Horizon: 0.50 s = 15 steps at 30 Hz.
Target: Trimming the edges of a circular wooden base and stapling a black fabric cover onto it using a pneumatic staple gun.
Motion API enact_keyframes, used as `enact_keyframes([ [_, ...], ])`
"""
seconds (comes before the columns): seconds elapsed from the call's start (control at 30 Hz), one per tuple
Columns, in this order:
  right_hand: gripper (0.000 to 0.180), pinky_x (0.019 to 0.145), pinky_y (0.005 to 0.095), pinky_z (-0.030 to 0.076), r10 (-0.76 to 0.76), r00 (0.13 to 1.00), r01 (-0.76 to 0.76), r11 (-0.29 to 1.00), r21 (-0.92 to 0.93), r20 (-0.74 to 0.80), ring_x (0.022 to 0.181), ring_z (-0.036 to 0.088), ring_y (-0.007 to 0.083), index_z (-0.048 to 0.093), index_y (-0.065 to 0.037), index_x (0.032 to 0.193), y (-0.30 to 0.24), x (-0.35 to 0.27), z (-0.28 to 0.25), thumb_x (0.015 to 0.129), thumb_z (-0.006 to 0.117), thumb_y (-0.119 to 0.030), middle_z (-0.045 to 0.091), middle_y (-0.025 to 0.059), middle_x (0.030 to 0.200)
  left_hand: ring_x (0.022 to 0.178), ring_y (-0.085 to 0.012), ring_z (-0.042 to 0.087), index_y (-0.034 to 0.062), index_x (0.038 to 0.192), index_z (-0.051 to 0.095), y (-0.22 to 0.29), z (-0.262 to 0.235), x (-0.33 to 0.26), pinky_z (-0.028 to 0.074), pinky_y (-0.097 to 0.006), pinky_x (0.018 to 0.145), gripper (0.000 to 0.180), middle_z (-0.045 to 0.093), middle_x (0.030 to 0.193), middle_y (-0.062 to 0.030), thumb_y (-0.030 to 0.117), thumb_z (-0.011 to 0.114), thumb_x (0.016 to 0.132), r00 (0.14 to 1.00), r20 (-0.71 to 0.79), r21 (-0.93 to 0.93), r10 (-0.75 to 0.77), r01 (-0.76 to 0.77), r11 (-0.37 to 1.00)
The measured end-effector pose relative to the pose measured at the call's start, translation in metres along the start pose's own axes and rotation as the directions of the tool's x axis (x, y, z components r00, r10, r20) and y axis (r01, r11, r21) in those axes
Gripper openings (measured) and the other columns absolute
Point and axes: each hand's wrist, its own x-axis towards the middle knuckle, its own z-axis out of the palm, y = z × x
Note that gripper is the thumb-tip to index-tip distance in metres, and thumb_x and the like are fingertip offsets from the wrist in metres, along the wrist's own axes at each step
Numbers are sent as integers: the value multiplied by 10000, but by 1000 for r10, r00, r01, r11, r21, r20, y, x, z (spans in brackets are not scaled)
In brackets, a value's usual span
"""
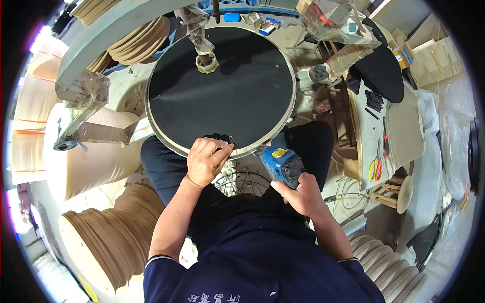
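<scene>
In front of me is a large round board (pixel 242 96) covered in black cloth, with a pale rim around it. My left hand (pixel 203 160) is at its near edge, fingers pressed together on a small black strip (pixel 221 137); the fingers hide part of the strip. My right hand (pixel 304 194) is wrapped round a blue air staple gun (pixel 283 164) with a yellow label. Its nose points toward the near rim, to the right of my left hand; whether it touches the rim I cannot tell.
A plastic-wrapped machine arm (pixel 202 43) reaches over the board. At right, a bench holds black strips (pixel 374 102), scissors (pixel 375 168) and a red-handled screwdriver (pixel 386 144). Stacked wooden rounds (pixel 113 235) stand at lower left. A wooden stool (pixel 396 194) and an air hose (pixel 348 199) are at right.
</scene>
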Motion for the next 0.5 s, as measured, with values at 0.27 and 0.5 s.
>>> enact_keyframes([
  [0.27, 387, 833, 377, 576, 118, 989, -108, 989, -103, 92, 888, 764, 225, 695, -26, 1223, -8, 4, 2, 969, 817, -291, 780, 136, 960, 859, -197, 671, 104, 995, 827, 5, 2, 2, 529, -359, 787, 175, 704, 912, 19, 108, 876, 827, 1000, -10, -26, -1, 0, 1000],
  [0.5, 241, 535, 279, 496, 67, 995, -68, 998, 8, 72, 569, 619, 83, 692, -25, 921, -14, 16, 11, 1000, 800, -226, 676, 12, 716, 945, -195, 670, 90, 1081, 829, 10, -3, 0, 534, -369, 867, 255, 715, 1031, 11, 148, 860, 834, 997, 68, -27, 20, -18, 999],
])
